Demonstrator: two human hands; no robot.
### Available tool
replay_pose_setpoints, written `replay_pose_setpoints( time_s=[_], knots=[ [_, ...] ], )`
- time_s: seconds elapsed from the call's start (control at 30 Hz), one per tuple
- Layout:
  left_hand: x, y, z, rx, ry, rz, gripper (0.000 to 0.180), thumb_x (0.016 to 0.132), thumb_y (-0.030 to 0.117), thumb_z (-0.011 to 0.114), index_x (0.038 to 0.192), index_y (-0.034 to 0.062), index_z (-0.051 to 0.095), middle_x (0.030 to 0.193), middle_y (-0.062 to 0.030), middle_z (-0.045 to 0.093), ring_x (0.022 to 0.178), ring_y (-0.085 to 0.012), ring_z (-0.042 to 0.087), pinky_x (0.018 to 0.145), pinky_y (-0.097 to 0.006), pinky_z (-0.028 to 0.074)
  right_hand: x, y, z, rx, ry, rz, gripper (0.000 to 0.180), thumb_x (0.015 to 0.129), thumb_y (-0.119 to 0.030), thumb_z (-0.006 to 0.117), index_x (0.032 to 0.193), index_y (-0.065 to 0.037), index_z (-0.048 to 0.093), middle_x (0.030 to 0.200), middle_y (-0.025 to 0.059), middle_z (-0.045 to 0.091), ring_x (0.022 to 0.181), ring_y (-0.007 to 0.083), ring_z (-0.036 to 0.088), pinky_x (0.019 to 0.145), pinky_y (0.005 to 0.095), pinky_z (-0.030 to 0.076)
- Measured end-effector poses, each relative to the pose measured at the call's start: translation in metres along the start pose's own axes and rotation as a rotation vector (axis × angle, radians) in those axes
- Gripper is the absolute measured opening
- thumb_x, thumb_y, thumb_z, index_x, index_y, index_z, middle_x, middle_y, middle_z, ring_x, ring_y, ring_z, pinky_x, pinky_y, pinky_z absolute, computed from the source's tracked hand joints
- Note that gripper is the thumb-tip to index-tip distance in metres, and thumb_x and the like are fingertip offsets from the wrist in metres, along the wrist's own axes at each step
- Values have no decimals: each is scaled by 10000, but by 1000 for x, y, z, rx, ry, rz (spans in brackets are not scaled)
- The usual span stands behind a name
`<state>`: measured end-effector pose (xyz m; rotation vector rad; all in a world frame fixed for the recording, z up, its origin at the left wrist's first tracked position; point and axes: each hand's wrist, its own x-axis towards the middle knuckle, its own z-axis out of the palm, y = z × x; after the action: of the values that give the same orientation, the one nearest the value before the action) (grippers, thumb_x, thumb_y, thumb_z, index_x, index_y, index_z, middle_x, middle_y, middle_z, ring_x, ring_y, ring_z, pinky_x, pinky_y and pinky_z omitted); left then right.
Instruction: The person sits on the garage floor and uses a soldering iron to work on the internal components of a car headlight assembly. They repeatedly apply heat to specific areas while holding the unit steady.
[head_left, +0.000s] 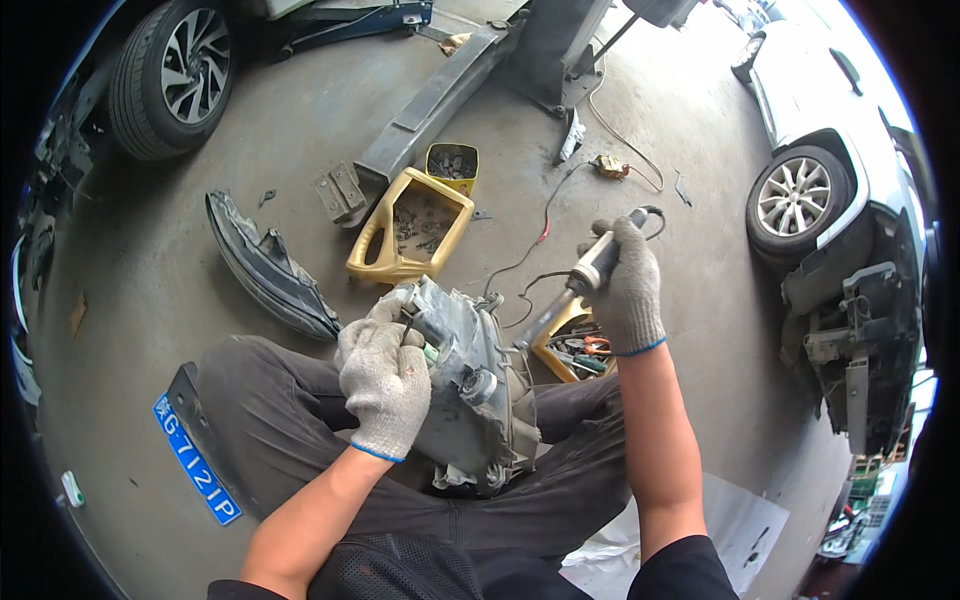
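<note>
A car headlight housing (pixel 462 385), grey and dusty, rests across my lap with its back side up. My left hand (pixel 385 365), in a knitted glove, is closed at the housing's upper left corner. A small dark piece and a pale green bit show by its fingers; whether they belong to the housing I cannot tell. My gloved right hand (pixel 625 275) grips a corded soldering iron (pixel 592 270) by its handle. Its metal barrel points down and left toward the housing's right edge, with the tip apparently just short of it.
A cut-open yellow jug (pixel 455 238) holds small parts, beside a square yellow tub (pixel 452 165). Pliers lie in another yellow container (pixel 580 350). A headlight lens (pixel 265 265) and blue licence plate (pixel 197 460) lie left. Cables cross the floor; a white car (pixel 830 130) stands right.
</note>
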<state>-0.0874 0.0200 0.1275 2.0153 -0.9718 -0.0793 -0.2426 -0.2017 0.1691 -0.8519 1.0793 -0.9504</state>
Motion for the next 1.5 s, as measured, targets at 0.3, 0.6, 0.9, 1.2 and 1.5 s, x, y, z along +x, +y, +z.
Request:
replay_pose_setpoints(
  time_s=[0.3,0.6,0.9,1.2,1.5],
  knots=[
    [-4,9,-16,-23,16,58,74,728,29,626,797,26,651,1096,-135,683,969,-323,563,891,-425,427,-13,-18,28,71,-165,-136,341,928,-231,538,1056,75,616,839,138,621,720,221,636,631,332,531],
    [0,8,-17,-29,-36,46,116,752,49,666,867,31,673,1131,-132,682,979,-332,565,894,-440,420,-23,-21,42,-115,-237,-135,353,944,-270,519,1076,43,618,809,134,642,688,199,624,579,315,521],
    [-2,4,-16,-23,8,63,107,737,30,605,831,33,657,1075,-138,681,958,-336,571,872,-436,435,-27,-16,34,-114,-150,-69,382,948,-271,553,1104,77,568,822,151,618,705,194,613,550,297,512],
    [0,-11,3,58,154,41,322,740,42,569,1045,46,670,935,-78,689,916,-301,609,847,-406,483,-52,11,-27,24,-38,-337,381,997,-326,548,1200,-4,539,1007,153,661,883,207,668,724,322,569],
    [-6,-28,27,179,19,-246,213,850,203,583,1021,96,654,1145,-67,617,1084,-310,550,921,-431,468,-88,125,-32,-834,136,-864,340,941,-21,565,1280,-46,537,1288,191,549,1192,301,560,986,377,467]
  ],
)
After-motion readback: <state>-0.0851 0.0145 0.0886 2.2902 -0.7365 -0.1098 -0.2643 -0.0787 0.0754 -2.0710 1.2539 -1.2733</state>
